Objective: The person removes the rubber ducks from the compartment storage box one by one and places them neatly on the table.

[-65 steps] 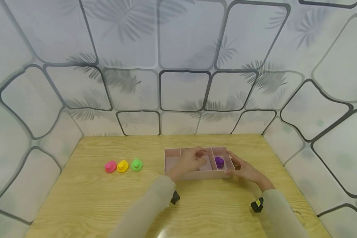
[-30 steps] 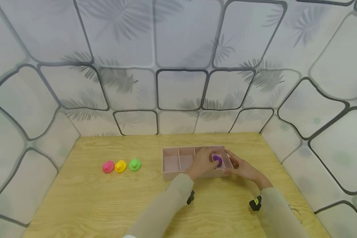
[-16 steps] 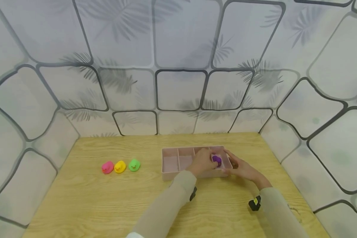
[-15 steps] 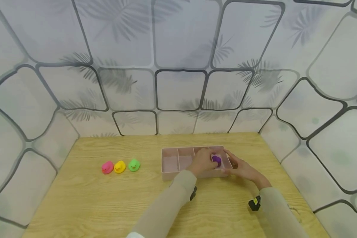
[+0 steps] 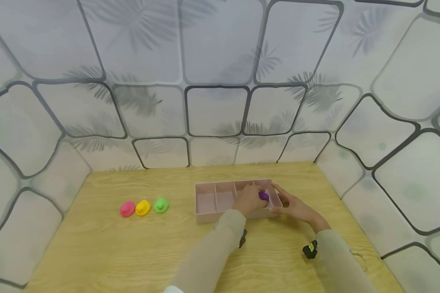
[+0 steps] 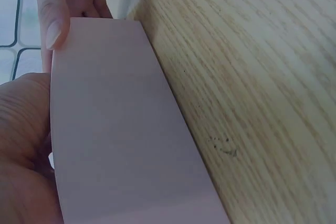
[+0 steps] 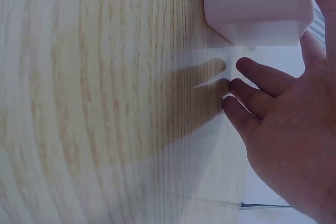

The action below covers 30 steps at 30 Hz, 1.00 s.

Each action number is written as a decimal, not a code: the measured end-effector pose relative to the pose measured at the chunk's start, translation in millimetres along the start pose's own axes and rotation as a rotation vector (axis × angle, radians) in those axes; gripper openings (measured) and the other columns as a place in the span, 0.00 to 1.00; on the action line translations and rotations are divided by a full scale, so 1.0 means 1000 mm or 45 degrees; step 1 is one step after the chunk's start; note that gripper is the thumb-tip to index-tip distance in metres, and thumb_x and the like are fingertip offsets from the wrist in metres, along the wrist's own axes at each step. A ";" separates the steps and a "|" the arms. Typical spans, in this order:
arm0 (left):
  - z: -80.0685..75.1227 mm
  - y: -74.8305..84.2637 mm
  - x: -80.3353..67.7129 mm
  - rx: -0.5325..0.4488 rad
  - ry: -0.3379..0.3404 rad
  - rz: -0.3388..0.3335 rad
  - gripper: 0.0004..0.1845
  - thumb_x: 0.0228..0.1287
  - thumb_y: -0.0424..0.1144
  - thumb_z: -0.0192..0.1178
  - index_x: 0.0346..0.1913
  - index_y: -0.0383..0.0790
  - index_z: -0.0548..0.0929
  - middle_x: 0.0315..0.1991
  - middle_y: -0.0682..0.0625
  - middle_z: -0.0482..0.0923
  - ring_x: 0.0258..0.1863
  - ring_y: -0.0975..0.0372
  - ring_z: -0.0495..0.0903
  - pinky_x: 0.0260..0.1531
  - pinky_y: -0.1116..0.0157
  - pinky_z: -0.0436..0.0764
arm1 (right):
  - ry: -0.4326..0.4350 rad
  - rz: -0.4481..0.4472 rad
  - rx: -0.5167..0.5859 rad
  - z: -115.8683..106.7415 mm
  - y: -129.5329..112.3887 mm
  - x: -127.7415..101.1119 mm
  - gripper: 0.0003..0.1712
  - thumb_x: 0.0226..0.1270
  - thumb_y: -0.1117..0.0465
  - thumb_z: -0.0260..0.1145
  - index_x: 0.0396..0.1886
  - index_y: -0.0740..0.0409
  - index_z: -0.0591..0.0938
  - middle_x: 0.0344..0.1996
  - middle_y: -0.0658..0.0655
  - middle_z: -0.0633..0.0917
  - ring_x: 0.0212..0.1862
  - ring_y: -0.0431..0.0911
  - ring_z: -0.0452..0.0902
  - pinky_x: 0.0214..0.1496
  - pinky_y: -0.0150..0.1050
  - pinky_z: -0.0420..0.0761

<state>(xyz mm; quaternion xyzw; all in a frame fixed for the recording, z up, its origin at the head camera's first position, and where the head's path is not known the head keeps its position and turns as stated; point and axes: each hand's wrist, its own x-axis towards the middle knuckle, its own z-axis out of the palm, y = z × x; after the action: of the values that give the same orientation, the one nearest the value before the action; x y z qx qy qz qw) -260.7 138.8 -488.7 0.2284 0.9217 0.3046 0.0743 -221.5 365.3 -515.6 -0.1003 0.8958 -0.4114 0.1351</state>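
Left hand [image 5: 250, 199] curled round the purple duck [image 5: 263, 196], inside the pink tray's [image 5: 205, 203] end compartment. Right hand [image 5: 291, 204] just beside, fingers relaxed against the tray wall. Well off to the left: pink [image 5: 126, 208], yellow [image 5: 142, 207], green [image 5: 160, 205] ducks (untouched on the table [image 5: 113, 252]).

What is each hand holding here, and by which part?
The left hand pinches the purple duck over the pink tray; exact grip hidden. The right hand holds nothing, fingers straight at the tray's right end.

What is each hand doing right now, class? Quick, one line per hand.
Left hand: holds the purple duck over the pink tray.
Right hand: open, fingers straight beside the tray's right end.
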 end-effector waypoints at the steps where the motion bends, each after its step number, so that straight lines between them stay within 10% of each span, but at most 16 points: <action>1: 0.001 0.000 0.001 0.002 0.004 -0.014 0.22 0.61 0.45 0.73 0.59 0.48 0.87 0.49 0.48 0.87 0.51 0.56 0.82 0.48 0.61 0.85 | 0.003 0.009 0.005 0.000 0.000 0.000 0.57 0.71 0.43 0.72 0.88 0.34 0.46 0.80 0.70 0.65 0.75 0.66 0.70 0.74 0.69 0.69; 30: 0.007 0.002 0.001 0.015 0.065 -0.048 0.14 0.65 0.47 0.72 0.50 0.47 0.92 0.42 0.49 0.89 0.41 0.59 0.83 0.42 0.64 0.83 | -0.003 -0.032 0.005 0.002 -0.001 -0.001 0.56 0.73 0.45 0.71 0.88 0.37 0.45 0.80 0.73 0.62 0.78 0.71 0.62 0.74 0.72 0.67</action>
<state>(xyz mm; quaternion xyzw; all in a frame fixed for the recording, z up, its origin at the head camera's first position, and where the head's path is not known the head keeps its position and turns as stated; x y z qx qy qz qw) -259.0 143.9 -493.2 0.2034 0.9293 0.3034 0.0550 -220.1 362.9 -515.8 -0.1116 0.8935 -0.4147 0.1313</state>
